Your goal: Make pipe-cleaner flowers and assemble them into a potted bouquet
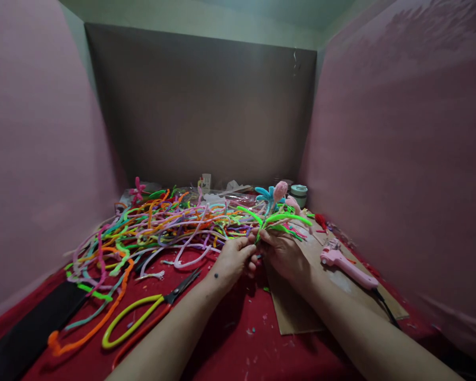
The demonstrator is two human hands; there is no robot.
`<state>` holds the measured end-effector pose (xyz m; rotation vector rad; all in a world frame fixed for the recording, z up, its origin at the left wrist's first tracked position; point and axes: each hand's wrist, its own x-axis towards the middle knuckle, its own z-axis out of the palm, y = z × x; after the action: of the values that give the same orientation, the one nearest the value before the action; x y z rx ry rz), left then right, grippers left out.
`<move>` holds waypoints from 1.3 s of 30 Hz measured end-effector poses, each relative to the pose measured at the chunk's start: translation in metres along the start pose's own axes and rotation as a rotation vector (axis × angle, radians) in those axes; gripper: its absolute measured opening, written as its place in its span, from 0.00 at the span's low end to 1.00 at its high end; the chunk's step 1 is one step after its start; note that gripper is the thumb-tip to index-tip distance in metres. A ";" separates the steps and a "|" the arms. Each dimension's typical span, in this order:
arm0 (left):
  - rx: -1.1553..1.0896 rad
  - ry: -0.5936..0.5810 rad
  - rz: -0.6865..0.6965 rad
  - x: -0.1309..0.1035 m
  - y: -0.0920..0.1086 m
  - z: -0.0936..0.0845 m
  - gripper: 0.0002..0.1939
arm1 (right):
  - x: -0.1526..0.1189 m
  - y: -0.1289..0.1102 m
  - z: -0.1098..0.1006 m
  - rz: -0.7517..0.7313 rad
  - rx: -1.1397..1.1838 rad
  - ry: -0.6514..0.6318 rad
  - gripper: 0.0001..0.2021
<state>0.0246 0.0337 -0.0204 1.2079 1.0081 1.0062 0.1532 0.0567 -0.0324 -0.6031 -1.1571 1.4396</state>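
My left hand (233, 260) and my right hand (284, 255) meet over the red cloth, fingers closed in a pinch on a pipe cleaner flower (287, 217). Long bright green leaves fan out above the fingertips. A fuzzy pink bud (280, 191) rises over them, beside a blue pipe cleaner flower (265, 193); I cannot tell whether the blue one belongs to the same piece. The lower stem is hidden by my fingers. Left of my left wrist lie scissors (138, 321) with one yellow and one red handle, partly behind my forearm.
A tangled heap of colourful pipe cleaners (174, 222) spreads along the back left. On a brown board (297, 312) at right lies a pink glue gun (347, 264) with a black cord. A mint-green lidded cup (299, 194) stands behind. Pink walls rise on both sides.
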 end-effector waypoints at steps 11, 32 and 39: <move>-0.054 -0.070 0.010 -0.003 0.006 -0.007 0.10 | 0.005 0.003 -0.004 -0.046 0.186 -0.056 0.09; -0.034 -0.103 0.027 -0.006 0.010 -0.006 0.09 | 0.008 0.001 -0.004 -0.071 0.166 -0.006 0.08; 0.042 -0.085 0.066 -0.004 0.006 -0.006 0.09 | 0.007 0.000 -0.003 -0.046 0.123 -0.018 0.09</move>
<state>0.0174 0.0314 -0.0146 1.3148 0.9324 0.9805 0.1540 0.0647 -0.0320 -0.4765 -1.0809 1.4675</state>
